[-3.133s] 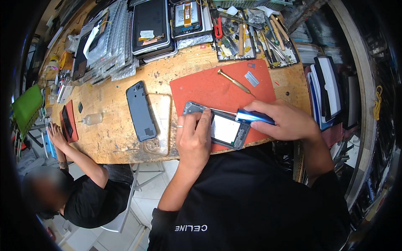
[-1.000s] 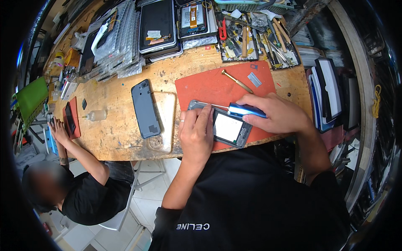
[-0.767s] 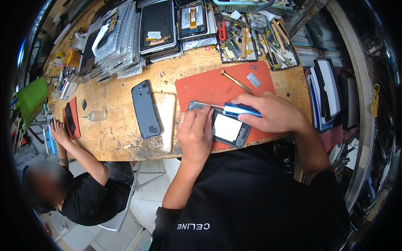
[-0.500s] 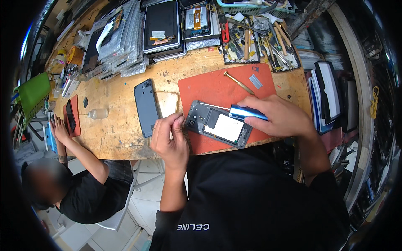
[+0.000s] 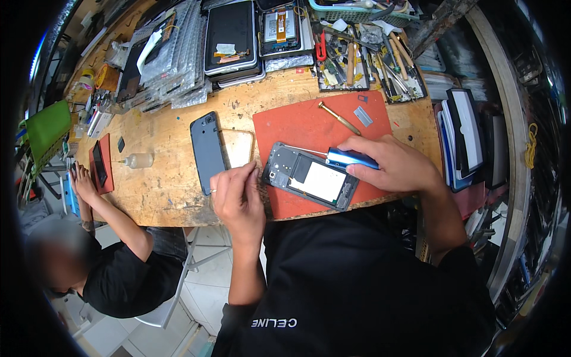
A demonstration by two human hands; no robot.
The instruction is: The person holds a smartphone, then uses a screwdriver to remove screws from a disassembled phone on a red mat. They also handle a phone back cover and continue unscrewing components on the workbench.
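Note:
An opened smartphone [image 5: 284,166] lies tilted on a red mat, its inner frame and a white battery [image 5: 324,182] showing. My right hand [image 5: 404,165] grips a screwdriver with a blue handle [image 5: 340,157]. Its thin shaft reaches left across the phone to the upper left end. Close by the phone's left edge is my left hand [image 5: 239,199], thumb and fingertips pinched together; whatever is in the pinch is too small to make out. A dark grey phone back cover [image 5: 207,152] rests on the wood left of the mat, beside a pale gold-edged panel [image 5: 239,147].
On the red mat [image 5: 282,125] lie a brass screwdriver [image 5: 339,118] and a grey strip [image 5: 363,116]. Tool trays [image 5: 351,65], stacked tablets [image 5: 231,37] and bubble-wrapped panels [image 5: 172,65] line the back. A clear bottle [image 5: 140,160] and a co-worker's hands [image 5: 83,181] are at left.
My left hand has shifted slightly left, its fingers drawn closer together. A pale square shows at the phone's left end where it looked dark. The right hand and screwdriver have barely moved.

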